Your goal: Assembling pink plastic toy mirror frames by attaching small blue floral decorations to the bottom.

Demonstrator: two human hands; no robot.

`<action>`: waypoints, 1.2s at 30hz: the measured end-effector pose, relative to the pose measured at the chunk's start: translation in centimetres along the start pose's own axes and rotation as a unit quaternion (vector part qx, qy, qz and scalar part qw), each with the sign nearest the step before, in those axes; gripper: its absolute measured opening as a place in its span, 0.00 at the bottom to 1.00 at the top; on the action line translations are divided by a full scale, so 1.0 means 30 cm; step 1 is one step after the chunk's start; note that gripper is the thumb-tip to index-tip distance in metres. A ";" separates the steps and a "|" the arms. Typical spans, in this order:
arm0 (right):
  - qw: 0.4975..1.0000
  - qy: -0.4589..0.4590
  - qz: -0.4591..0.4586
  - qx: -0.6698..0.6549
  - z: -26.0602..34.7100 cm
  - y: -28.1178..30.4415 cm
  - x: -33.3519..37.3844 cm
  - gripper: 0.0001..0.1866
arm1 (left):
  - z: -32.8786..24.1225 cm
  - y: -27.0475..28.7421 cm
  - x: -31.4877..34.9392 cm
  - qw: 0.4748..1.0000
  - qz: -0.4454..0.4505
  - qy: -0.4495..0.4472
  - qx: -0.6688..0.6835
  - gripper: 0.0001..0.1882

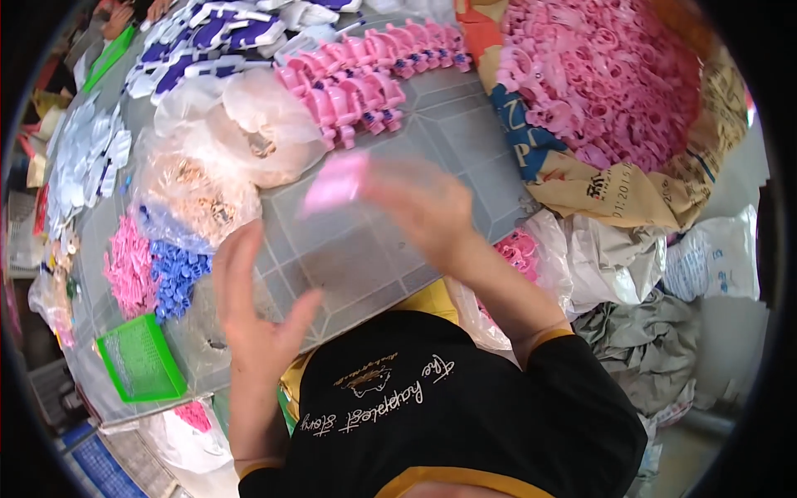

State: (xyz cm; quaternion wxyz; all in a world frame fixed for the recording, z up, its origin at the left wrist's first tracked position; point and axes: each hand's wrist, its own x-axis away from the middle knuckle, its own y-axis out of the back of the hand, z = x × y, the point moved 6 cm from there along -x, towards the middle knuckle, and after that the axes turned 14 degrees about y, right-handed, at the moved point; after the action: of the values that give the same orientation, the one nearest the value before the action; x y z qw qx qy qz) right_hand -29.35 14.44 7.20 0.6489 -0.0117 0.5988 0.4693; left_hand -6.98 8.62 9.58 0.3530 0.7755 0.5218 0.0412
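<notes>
My right hand point(427, 212) is over the middle of the grey table point(357, 266), its fingers closed on a pink plastic part point(336, 183) smeared by motion. My left hand point(256, 319) is above the table's near edge, fingers apart and nothing in them. Beyond the right hand stand rows of pink plastic pieces point(365, 87) with small dark blue bits on them. Clear plastic bags point(241, 124) with small tan parts lie just past my left hand. Left of it are a heap of small blue parts point(176, 278) and one of small pink parts point(133, 270).
A large paper sack point(618, 199) full of pink parts point(594, 79) is at the right. White and purple pieces point(224, 37) lie at the back, pale flat pieces point(87, 158) at far left. A green basket point(141, 361) sits at the near left edge. Another person's hand point(116, 21) shows far left.
</notes>
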 end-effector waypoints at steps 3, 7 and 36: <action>0.924 -0.341 -0.174 0.012 -0.246 0.108 0.035 0.15 | 0.088 0.017 0.013 0.999 -0.041 0.026 0.004 0.22; 0.915 -0.338 -0.203 0.088 -0.517 0.147 0.124 0.17 | 0.132 -0.058 0.038 0.993 0.087 0.084 0.006 0.09; 0.960 -0.246 -0.095 0.096 -0.493 -0.001 0.114 0.20 | 0.159 -0.152 0.100 0.988 0.138 0.059 -0.020 0.05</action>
State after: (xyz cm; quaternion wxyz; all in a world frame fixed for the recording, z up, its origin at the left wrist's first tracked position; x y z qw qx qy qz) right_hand -41.21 7.91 0.32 0.8160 0.1097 0.4589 0.3341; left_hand -7.11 9.66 2.40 0.3279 0.8292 0.4286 0.1458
